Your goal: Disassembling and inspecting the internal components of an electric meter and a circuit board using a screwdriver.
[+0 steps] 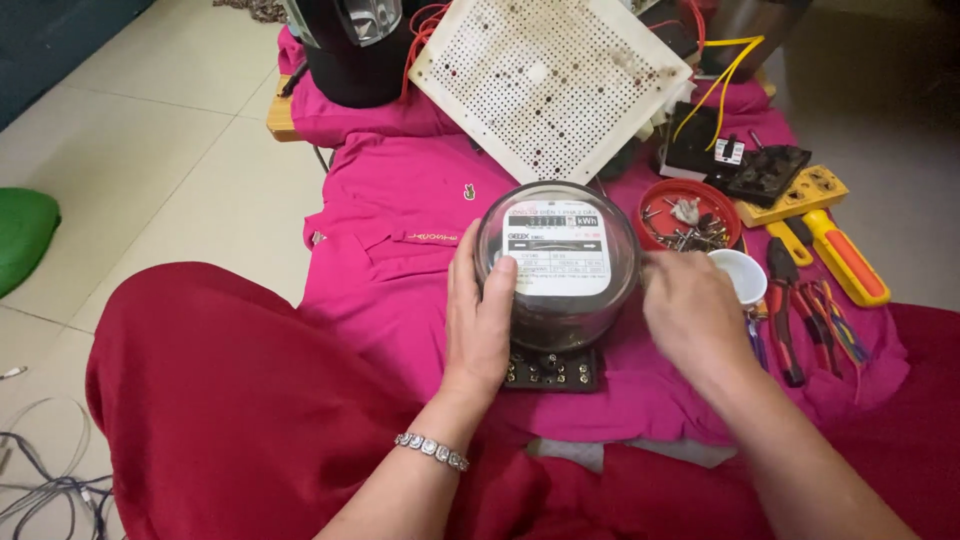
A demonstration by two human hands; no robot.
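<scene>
Two bare hands worked at a round electric meter (557,262) that lay on a pink shirt (400,200) spread over a low table. At nine o'clock from the meter, a green cushion (22,235) sat on the tiled floor, and grey cables (50,490) lay at the lower left corner. A red cloth (230,400) covered the person's lap.

The left hand (478,320), with a stone bracelet (431,451) on its wrist, was clamped on the meter's clear dome at its nine o'clock side, thumb over the front. Below the dome, at six o'clock, sat the meter's black terminal block (552,371). At twelve o'clock lay a white perforated board (550,80), tilted, with a black appliance (350,50) to its left.

The right hand (692,310) touched the meter's edge at three o'clock; whether its fingers gripped anything I could not tell, as it was blurred. Just beyond it stood a small white cup (742,273) and a red bowl of screws (690,215). Further right lay red-handled pliers (783,310), a yellow and orange screwdriver (845,258) and a yellow tester (795,195).
</scene>
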